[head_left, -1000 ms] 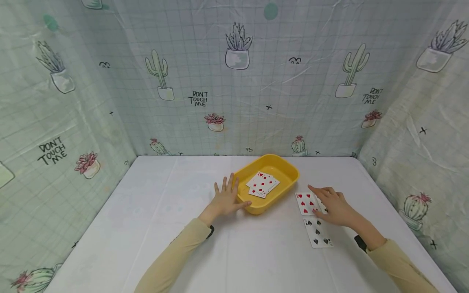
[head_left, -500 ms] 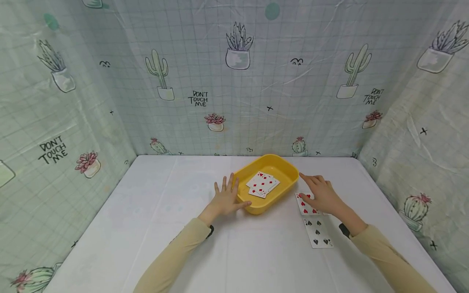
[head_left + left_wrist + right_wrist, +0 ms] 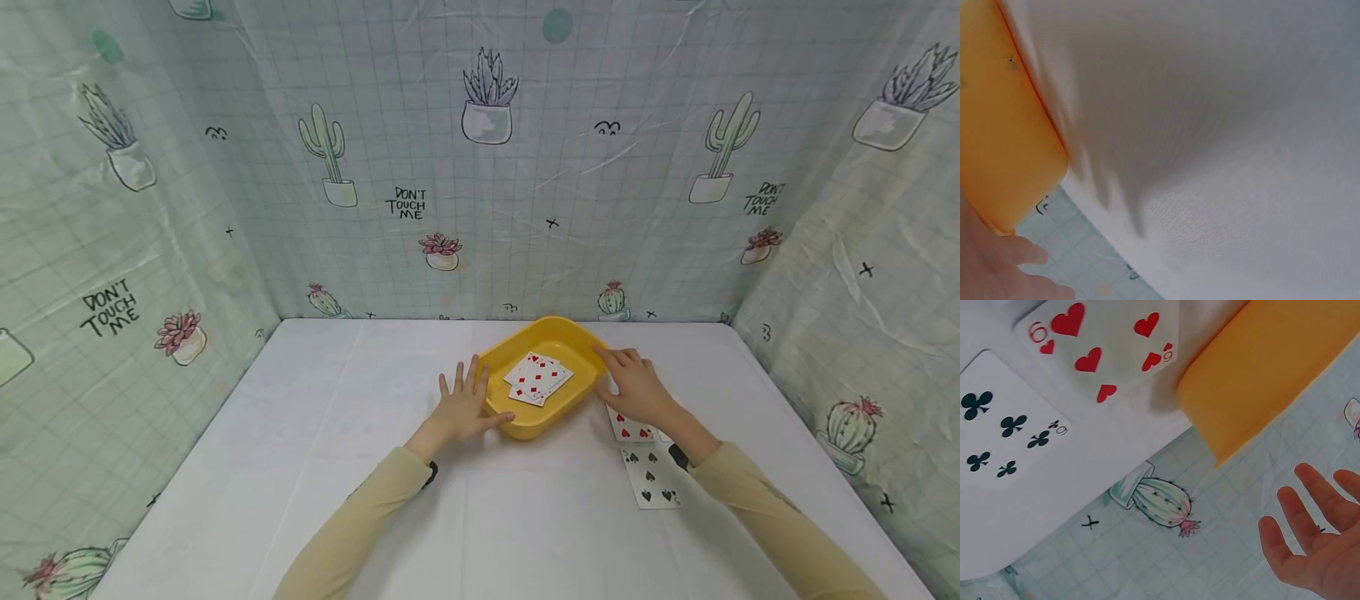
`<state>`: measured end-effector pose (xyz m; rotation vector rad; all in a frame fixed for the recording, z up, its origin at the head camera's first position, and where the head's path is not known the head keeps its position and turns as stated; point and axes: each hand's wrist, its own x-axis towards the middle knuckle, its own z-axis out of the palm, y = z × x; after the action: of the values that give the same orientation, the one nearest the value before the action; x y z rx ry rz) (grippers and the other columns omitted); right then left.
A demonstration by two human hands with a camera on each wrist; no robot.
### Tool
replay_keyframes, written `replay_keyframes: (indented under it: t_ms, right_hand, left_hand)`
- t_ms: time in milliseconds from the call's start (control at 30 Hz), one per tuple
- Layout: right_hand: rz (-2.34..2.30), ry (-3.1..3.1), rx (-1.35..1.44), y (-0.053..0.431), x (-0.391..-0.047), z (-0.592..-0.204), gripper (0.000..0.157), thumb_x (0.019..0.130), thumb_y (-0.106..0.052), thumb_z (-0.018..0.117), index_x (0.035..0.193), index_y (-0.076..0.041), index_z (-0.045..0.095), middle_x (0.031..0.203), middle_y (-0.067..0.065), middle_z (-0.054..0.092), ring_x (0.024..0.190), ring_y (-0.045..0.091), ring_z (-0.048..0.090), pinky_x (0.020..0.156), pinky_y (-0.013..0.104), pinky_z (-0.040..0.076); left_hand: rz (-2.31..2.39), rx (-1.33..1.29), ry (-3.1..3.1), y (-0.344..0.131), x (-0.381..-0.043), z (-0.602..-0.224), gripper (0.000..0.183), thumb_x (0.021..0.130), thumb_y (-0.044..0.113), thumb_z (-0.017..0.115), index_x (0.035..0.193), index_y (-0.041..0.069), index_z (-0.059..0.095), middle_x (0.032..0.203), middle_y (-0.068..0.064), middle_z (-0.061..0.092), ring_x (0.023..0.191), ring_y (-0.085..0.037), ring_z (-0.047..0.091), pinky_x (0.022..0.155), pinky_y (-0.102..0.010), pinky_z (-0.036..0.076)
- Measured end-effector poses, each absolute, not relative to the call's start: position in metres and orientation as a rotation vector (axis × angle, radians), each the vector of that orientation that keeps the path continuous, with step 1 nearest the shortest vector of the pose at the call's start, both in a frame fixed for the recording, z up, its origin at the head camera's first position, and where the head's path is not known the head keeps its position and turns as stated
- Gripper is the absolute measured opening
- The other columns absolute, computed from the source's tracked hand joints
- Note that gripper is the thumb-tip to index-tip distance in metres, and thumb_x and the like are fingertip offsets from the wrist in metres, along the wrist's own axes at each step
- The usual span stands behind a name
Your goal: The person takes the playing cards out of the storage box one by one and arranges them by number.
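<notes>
A yellow plastic tray [image 3: 522,428] stands slanted at the back middle of the table, with several red-suited playing cards [image 3: 538,377] overlapping on its floor. My left hand [image 3: 459,412] rests against its left end, fingers spread and thumb along the near rim. At the right end, my right hand [image 3: 637,387] has its fingertips close to the rim, fingers slightly bent and holding nothing. Beneath that hand lies a six of hearts [image 3: 1097,350], partly covered in the head view. A card of clubs [image 3: 1013,425] lies beside it, mostly hidden by the right hand in the head view.
Nearer to me, below the hearts card, a five of spades [image 3: 651,479] lies face up. The white table [image 3: 360,517] is enclosed at the back and sides by a cloth [image 3: 555,167] printed with cacti.
My right hand has moved left from above the hearts and clubs cards to the right rim of the tray. My left hand, the tray and the cards stay in place.
</notes>
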<state>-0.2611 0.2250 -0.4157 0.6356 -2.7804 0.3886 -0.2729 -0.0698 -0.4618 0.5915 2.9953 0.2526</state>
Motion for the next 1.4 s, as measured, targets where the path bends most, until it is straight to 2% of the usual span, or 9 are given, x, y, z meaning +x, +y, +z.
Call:
replay_keyframes:
  t_ms: [567, 767, 1167, 1400]
  right_hand:
    - [0.332, -2.889, 0.643, 0.193, -0.284, -0.416, 0.064, 0.082, -0.035, 0.059, 0.135, -0.008, 0.036, 0.124, 0.016, 0.051, 0.112, 0.034, 0.042, 0.090, 0.054, 0.033]
    - [0.312, -2.937, 0.598, 0.187, -0.297, -0.425, 0.064, 0.082, -0.037, 0.058, 0.136, -0.010, 0.035, 0.129, 0.018, 0.048, 0.117, 0.040, 0.039, 0.092, 0.058, 0.030]
    - [0.232, -3.090, 0.574, 0.171, -0.316, -0.436, 0.070, 0.080, -0.043, 0.058, 0.135, -0.007, 0.037, 0.130, 0.020, 0.046, 0.117, 0.042, 0.039, 0.093, 0.063, 0.026]
    - [0.227, -3.219, 0.482, 0.157, -0.327, -0.444, 0.075, 0.079, -0.049, 0.059, 0.137, -0.009, 0.034, 0.133, 0.019, 0.043, 0.122, 0.043, 0.034, 0.098, 0.064, 0.020]
  left_hand:
    - [0.262, 0.586, 2.982, -0.070, -0.271, -0.458, 0.103, 0.076, 0.077, 0.030, 0.144, 0.006, -0.001, 0.150, -0.017, -0.008, 0.136, -0.041, -0.005, 0.102, -0.065, 0.001]
    - [0.267, 0.583, 2.981, -0.069, -0.270, -0.456, 0.102, 0.076, 0.075, 0.032, 0.144, 0.006, -0.001, 0.150, -0.017, -0.007, 0.136, -0.040, -0.006, 0.102, -0.065, 0.001]
    - [0.240, 0.571, 2.982, -0.068, -0.268, -0.453, 0.101, 0.077, 0.073, 0.035, 0.144, 0.007, -0.001, 0.150, -0.016, -0.006, 0.136, -0.040, -0.005, 0.103, -0.064, 0.001]
    - [0.252, 0.587, 2.995, -0.068, -0.267, -0.454, 0.100, 0.077, 0.073, 0.034, 0.144, 0.006, 0.003, 0.150, -0.018, -0.004, 0.136, -0.043, 0.001, 0.102, -0.065, 0.004]
